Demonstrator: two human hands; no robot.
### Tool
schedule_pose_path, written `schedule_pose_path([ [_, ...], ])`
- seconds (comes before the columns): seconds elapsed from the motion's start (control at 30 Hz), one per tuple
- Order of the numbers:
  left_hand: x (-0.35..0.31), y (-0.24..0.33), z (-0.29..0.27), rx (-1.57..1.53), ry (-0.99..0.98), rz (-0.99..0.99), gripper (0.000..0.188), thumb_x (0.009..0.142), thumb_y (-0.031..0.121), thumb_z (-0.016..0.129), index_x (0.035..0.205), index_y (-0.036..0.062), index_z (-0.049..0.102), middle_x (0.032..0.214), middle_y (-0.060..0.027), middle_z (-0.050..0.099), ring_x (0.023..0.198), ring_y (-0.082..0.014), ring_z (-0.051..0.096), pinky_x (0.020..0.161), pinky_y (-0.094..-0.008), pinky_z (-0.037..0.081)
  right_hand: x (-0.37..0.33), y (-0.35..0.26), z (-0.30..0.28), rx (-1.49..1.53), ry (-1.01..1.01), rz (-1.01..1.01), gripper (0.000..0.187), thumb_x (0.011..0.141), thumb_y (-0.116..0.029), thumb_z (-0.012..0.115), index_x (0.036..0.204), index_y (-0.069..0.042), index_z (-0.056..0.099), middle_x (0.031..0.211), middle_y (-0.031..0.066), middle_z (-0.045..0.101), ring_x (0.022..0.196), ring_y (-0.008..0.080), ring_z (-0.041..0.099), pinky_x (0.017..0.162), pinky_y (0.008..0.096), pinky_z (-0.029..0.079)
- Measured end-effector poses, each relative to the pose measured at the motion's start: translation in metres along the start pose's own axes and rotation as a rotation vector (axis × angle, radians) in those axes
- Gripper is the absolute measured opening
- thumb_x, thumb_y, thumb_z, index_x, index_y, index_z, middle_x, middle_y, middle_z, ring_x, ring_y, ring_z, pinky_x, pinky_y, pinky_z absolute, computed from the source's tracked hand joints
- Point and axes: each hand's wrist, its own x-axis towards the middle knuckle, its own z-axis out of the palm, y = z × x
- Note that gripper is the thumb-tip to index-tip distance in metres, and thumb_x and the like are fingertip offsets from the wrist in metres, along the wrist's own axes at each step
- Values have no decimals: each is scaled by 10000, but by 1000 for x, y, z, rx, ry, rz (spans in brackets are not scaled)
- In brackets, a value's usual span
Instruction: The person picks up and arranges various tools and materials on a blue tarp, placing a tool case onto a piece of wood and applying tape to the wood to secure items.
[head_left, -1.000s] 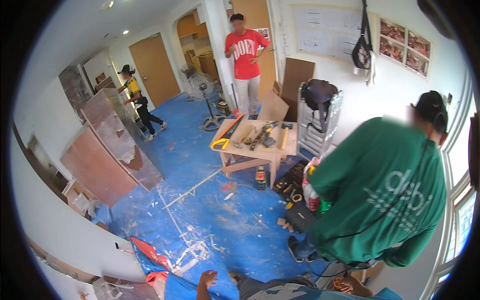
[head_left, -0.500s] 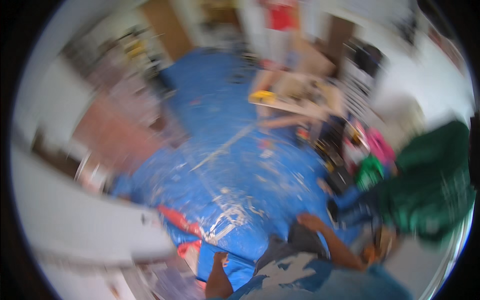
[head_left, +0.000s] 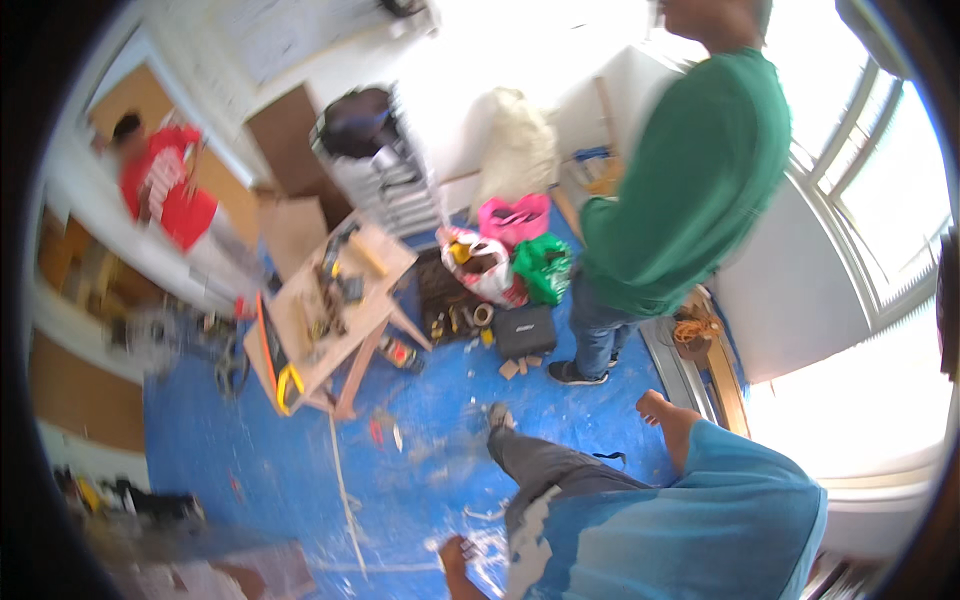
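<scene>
My right hand [head_left: 662, 408] is raised at my side above the blue sleeve, with the fingers curled in and nothing in it. It is nearest a person in a green sweatshirt [head_left: 690, 170] who stands just beyond it. My left hand [head_left: 454, 553] hangs low over the blue tarp floor [head_left: 430, 460] beside my grey paint-spattered trouser leg [head_left: 545, 480]. It is small and blurred, and nothing shows in it.
A low wooden work table [head_left: 330, 310] holds tools and a yellow level. Tool bags and pink and green bags [head_left: 520, 245] lie by a metal shelf unit [head_left: 385, 170]. A person in red [head_left: 165, 195] stands at the left. A window is at the right.
The view has swung round to the right and tilted. The person in green now stands close at the upper right, the table has shifted to the left, and my right hand has come into view.
</scene>
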Motion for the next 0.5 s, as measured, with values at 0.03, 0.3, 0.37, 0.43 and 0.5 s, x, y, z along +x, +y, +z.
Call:
schedule_pose_path([
  [0.03,12,18,-8,-47,-7,7,391,957,244,597,1233,-32,574,1039,-200,675,895,-357,715,703,-523,616,1,-20,4,172,14,85,200,904,-204,564,905,-60,702,940,136,756,790,280,731,642,488,584],
  [0.3,162,291,81,370,-51,64,410,883,349,695,1152,41,666,981,-105,707,853,-258,707,673,-446,546,-169,-580,-15,632,-232,-1238,557,959,-113,602,1498,-78,467,841,41,634,698,88,574,651,267,503],
  [0.37,202,357,75,562,88,250,432,877,351,700,1149,16,670,1002,-135,715,868,-277,706,738,-458,541,-301,-673,-32,357,-332,-1639,553,960,-111,625,1493,-82,478,913,88,700,800,129,652,754,293,538],
  [0.43,241,435,105,816,180,667,544,877,372,719,1264,3,620,1022,-168,722,921,-298,704,796,-443,551,-378,-710,-60,176,-362,-1812,479,960,-144,639,1423,-60,546,990,111,732,887,187,693,823,332,545],
  [0.5,269,528,179,864,109,821,600,880,367,723,1323,-9,575,1148,-212,670,1038,-334,652,927,-429,483,-377,-713,-69,90,-315,-1970,380,957,-146,638,1317,-30,611,1015,135,738,899,245,710,829,359,547],
])
